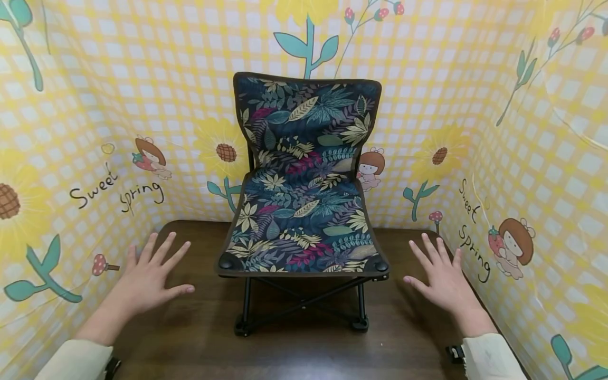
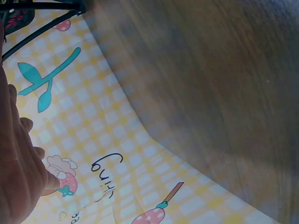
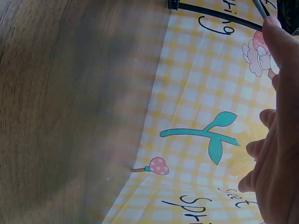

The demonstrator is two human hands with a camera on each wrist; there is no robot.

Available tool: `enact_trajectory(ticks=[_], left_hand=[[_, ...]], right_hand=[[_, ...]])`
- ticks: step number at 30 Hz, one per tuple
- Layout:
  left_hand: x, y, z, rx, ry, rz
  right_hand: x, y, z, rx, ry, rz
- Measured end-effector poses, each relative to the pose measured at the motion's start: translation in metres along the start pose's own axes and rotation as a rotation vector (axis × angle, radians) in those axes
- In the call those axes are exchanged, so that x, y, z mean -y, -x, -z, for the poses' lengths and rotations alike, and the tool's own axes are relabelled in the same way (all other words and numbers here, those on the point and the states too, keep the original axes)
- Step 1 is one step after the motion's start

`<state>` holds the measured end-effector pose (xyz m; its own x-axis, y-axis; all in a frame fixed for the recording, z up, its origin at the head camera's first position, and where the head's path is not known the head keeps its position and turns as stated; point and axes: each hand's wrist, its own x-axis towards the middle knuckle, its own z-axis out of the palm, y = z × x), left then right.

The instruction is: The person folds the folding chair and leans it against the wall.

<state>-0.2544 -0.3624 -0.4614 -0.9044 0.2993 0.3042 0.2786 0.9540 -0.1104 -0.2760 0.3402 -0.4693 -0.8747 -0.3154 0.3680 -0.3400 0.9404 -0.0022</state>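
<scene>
A small folding chair (image 1: 304, 211) with dark leaf-patterned fabric stands unfolded in the middle of the head view, its seat facing me. Black crossed legs (image 1: 304, 302) carry it on the brown table. To the chair's left, my left hand (image 1: 148, 277) is spread with fingers straight, apart from the chair and holding nothing. On the other side my right hand (image 1: 439, 277) is spread the same way, also with nothing in it. Parts of the chair's black legs (image 2: 42, 32) show at the top of the left wrist view, and a leg (image 3: 219, 15) at the top of the right wrist view.
Yellow-and-white checked cloth (image 1: 190, 79) with flowers, cartoon figures and lettering walls in the back and both sides. The wood-grain table top (image 1: 304, 348) reaches toward me below the chair. Pale sleeves (image 1: 494, 356) and black straps (image 1: 454, 353) are at my wrists.
</scene>
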Motion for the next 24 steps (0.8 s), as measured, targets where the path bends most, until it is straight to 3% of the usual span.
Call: enact_trajectory(ticks=[13,24], left_hand=[[-0.006,-0.001,0.009,-0.074,0.039,-0.034],[-0.017,-0.001,0.031,-0.182,0.061,-0.136]], right_hand=[[0.01,0.003,0.012,-0.038,-0.008,0.033],[0.016,0.005,0.024,-0.098,-0.014,0.078]])
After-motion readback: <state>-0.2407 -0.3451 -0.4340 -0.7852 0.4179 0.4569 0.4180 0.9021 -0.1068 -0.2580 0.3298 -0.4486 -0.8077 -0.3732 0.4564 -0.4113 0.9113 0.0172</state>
